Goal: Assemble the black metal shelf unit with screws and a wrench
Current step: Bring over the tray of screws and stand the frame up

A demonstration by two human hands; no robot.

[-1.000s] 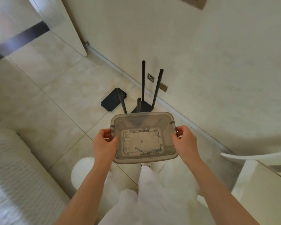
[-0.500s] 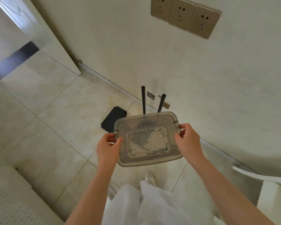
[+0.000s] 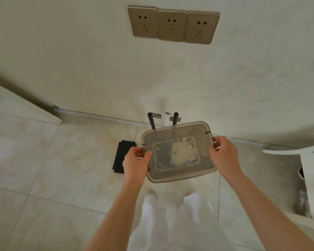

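The left hand (image 3: 135,161) grips the left rim and the right hand (image 3: 224,156) the right rim of a clear tub (image 3: 178,176), fingers curled over its edges, holding it above the floor (image 3: 62,169). Small screws (image 3: 188,161) and other metal fittings lie loose on the tub's bottom. Beyond the tub, two black poles (image 3: 151,120) of the shelf unit stand by the wall, a black panel (image 3: 121,157) lies flat on the floor to the left, and three sockets (image 3: 172,25) sit on the wall above.
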